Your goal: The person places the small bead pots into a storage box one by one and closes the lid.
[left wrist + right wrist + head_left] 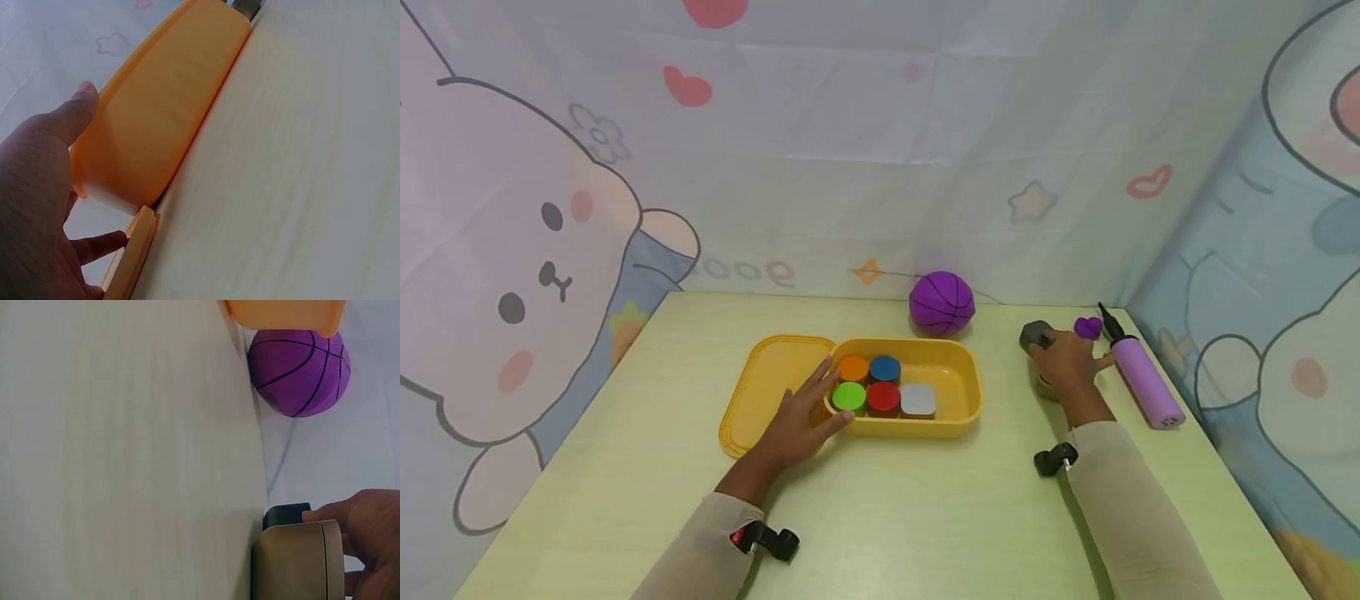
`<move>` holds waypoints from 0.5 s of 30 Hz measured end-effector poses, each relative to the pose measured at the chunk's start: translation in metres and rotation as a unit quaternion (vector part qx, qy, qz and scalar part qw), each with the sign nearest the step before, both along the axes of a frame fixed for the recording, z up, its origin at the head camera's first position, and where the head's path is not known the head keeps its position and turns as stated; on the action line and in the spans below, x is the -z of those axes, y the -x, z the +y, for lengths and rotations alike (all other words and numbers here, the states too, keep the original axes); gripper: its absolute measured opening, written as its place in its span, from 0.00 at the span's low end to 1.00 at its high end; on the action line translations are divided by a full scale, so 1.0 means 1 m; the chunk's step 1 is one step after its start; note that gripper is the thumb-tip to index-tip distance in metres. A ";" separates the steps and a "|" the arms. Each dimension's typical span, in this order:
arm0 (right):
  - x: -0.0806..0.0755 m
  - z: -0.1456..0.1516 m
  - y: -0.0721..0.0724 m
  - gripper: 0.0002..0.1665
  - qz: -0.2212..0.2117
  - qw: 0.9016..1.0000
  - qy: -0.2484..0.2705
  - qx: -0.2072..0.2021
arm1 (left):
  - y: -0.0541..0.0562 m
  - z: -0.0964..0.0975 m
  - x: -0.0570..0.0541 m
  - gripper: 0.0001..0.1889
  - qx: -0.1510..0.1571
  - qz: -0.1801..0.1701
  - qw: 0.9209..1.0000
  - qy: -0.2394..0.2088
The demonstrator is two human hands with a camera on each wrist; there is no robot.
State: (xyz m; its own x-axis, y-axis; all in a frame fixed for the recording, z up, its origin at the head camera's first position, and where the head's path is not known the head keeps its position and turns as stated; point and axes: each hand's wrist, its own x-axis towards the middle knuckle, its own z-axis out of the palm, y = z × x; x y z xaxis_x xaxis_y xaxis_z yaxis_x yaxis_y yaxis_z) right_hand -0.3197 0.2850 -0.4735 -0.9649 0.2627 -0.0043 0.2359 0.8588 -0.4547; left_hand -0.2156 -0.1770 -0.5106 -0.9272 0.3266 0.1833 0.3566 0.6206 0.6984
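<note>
From my end I count two hands, one yellow box, one yellow lid, five small containers, one ball, one pump, one small purple piece, plus probably two larger containers, partly hidden.

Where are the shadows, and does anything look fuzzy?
Head view: a shadow runs beside the right sleeve; left wrist view: a dark line follows the base of the yellow box, and the table looks rather fuzzy; right wrist view: shadow beside the tan container, but lines on the purple ball look clear.
</note>
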 end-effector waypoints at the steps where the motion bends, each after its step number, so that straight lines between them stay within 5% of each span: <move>1: -0.001 0.000 0.000 0.35 0.000 1.000 -0.002 -0.002 | 0.000 0.000 0.000 0.43 0.000 0.000 1.000 0.001; 15: -0.005 0.001 0.003 0.32 0.002 1.000 -0.006 0.011 | -0.001 0.000 -0.002 0.43 0.001 0.004 1.000 0.001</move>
State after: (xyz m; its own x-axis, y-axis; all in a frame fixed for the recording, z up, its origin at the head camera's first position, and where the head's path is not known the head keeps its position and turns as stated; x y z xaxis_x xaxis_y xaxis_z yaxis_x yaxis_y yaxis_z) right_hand -0.3223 0.2862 -0.4685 -0.9588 0.2841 0.0027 0.2532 0.8587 -0.4455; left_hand -0.2148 -0.1766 -0.5088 -0.9254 0.3279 0.1900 0.3627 0.6209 0.6949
